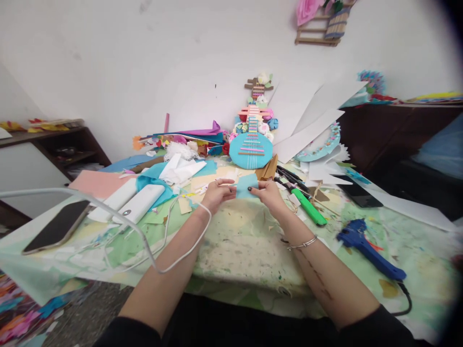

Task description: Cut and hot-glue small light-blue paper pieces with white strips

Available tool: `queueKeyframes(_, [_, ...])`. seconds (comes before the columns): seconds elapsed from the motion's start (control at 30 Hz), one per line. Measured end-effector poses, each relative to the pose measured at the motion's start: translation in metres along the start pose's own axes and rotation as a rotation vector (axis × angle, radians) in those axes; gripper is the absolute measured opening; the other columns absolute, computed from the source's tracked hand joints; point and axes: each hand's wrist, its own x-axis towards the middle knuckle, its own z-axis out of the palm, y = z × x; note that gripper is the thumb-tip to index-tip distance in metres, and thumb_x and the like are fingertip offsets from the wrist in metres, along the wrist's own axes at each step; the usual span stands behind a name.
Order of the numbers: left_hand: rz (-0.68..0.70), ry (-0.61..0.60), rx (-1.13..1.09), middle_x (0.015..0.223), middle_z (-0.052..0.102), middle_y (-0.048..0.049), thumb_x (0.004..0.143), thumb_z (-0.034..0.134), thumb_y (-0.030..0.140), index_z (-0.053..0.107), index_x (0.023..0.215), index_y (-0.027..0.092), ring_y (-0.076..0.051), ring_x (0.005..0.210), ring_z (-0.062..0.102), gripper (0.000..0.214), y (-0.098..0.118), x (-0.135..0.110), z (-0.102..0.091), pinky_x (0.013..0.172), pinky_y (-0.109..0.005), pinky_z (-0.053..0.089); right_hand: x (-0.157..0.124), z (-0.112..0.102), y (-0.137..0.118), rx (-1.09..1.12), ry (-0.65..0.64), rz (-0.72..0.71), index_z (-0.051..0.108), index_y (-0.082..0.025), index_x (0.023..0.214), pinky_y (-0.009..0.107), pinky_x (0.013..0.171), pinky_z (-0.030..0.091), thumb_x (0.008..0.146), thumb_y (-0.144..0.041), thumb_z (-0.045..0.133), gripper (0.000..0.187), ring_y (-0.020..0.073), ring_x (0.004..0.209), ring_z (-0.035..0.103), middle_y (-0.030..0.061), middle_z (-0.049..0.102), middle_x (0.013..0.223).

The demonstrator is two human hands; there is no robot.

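A small piece of light blue paper (246,187) is held up over the near middle of the table. My right hand (270,196) pinches its right side, the dark-nailed thumb lying on the near face. At the opposite edge, my left hand (218,194) has its fingers closed against the paper. Just behind stands a blue paper lute-shaped craft (251,150) with strings and paper flowers, upright near the wall. A brown folded paper (266,169) lies close behind my right hand.
A white cable (144,241) loops across my left forearm. Left are a phone (58,226) and a white power bank (140,205). To the right lie a green cutter (308,207), a blue glue gun (372,250) and a black phone (358,193). White paper sheets (314,130) lean behind.
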Motion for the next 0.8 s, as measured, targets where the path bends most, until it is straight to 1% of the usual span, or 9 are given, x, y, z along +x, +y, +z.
queueKeyframes(0.1, [0.043, 0.126, 0.015, 0.068, 0.071, -0.0081, 0.055, 0.063, 0.002, 0.066, 0.078, 0.008, -0.019, 0.068, 0.070, 0.023, 0.002, 0.002, -0.005, 0.077, -0.035, 0.057, 0.001, -0.007, 0.000, 0.065, 0.004, 0.042, 0.067, -0.014, 0.068, 0.024, 0.046, 0.029, 0.061, -0.039, 0.067, 0.026, 0.0098, 0.048, 0.040, -0.0010, 0.052, 0.051])
queueKeyframes(0.2, [0.063, 0.152, 0.018, 0.068, 0.071, -0.0079, 0.054, 0.070, 0.005, 0.067, 0.071, 0.008, -0.018, 0.067, 0.069, 0.018, 0.004, 0.001, -0.008, 0.078, -0.034, 0.058, 0.002, -0.008, 0.001, 0.112, -0.020, 0.076, 0.061, -0.016, 0.061, 0.023, 0.043, 0.024, 0.060, -0.038, 0.067, 0.023, 0.0074, 0.043, 0.033, -0.0049, 0.043, 0.045])
queueKeyframes(0.27, [0.068, 0.156, 0.021, 0.067, 0.071, -0.0075, 0.050, 0.076, 0.007, 0.067, 0.069, 0.008, -0.018, 0.066, 0.069, 0.021, 0.005, 0.001, -0.010, 0.078, -0.034, 0.058, 0.003, -0.007, 0.002, 0.129, -0.050, 0.097, 0.057, -0.017, 0.056, 0.023, 0.041, 0.021, 0.059, -0.038, 0.067, 0.023, 0.0067, 0.041, 0.030, -0.0062, 0.040, 0.044])
queueKeyframes(0.37, [0.077, 0.167, 0.029, 0.064, 0.070, -0.0066, 0.043, 0.083, 0.010, 0.067, 0.067, 0.009, -0.017, 0.063, 0.068, 0.029, 0.005, 0.003, -0.014, 0.075, -0.034, 0.058, 0.001, -0.007, 0.002, 0.149, -0.095, 0.117, 0.058, -0.016, 0.056, 0.022, 0.041, 0.021, 0.057, -0.036, 0.068, 0.022, 0.0064, 0.043, 0.031, -0.0056, 0.042, 0.046])
queueKeyframes(0.47, [0.079, 0.178, 0.069, 0.060, 0.068, -0.0056, 0.038, 0.086, 0.014, 0.066, 0.064, 0.010, -0.017, 0.059, 0.066, 0.033, 0.004, 0.005, -0.017, 0.069, -0.034, 0.057, -0.001, -0.010, -0.001, 0.171, -0.131, 0.120, 0.066, -0.016, 0.073, 0.020, 0.042, 0.024, 0.058, -0.035, 0.068, 0.024, 0.0070, 0.048, 0.036, -0.0027, 0.052, 0.057])
queueKeyframes(0.53, [0.095, 0.179, 0.111, 0.058, 0.067, -0.0053, 0.039, 0.085, 0.016, 0.066, 0.064, 0.011, -0.018, 0.059, 0.066, 0.032, 0.004, 0.005, -0.018, 0.065, -0.033, 0.055, -0.002, -0.013, -0.004, 0.175, -0.155, 0.122, 0.068, -0.016, 0.086, 0.019, 0.044, 0.026, 0.060, -0.036, 0.066, 0.033, 0.0072, 0.052, 0.039, -0.0009, 0.057, 0.066])
queueKeyframes(0.6, [0.134, 0.168, 0.149, 0.059, 0.068, -0.0055, 0.041, 0.082, 0.014, 0.067, 0.064, 0.012, -0.018, 0.060, 0.066, 0.028, 0.005, 0.005, -0.019, 0.064, -0.032, 0.054, -0.003, -0.015, -0.005, 0.150, -0.196, 0.137, 0.068, -0.017, 0.091, 0.019, 0.043, 0.026, 0.062, -0.036, 0.066, 0.036, 0.0070, 0.051, 0.040, -0.0003, 0.058, 0.068])
queueKeyframes(0.7, [0.174, 0.149, 0.188, 0.059, 0.068, -0.0057, 0.043, 0.072, 0.006, 0.067, 0.063, 0.012, -0.020, 0.062, 0.066, 0.022, 0.005, 0.005, -0.018, 0.064, -0.032, 0.052, -0.002, -0.019, -0.003, 0.048, -0.269, 0.180, 0.070, -0.016, 0.080, 0.021, 0.041, 0.024, 0.056, -0.031, 0.071, 0.028, 0.0070, 0.046, 0.039, -0.0019, 0.055, 0.056])
queueKeyframes(0.8, [0.162, 0.151, 0.222, 0.056, 0.068, -0.0061, 0.043, 0.062, 0.002, 0.068, 0.062, 0.012, -0.021, 0.062, 0.065, 0.023, 0.005, 0.006, -0.017, 0.061, -0.031, 0.050, 0.000, -0.022, 0.002, -0.085, -0.306, 0.208, 0.070, -0.016, 0.070, 0.023, 0.041, 0.023, 0.051, -0.026, 0.077, 0.023, 0.0079, 0.040, 0.037, -0.0051, 0.048, 0.041])
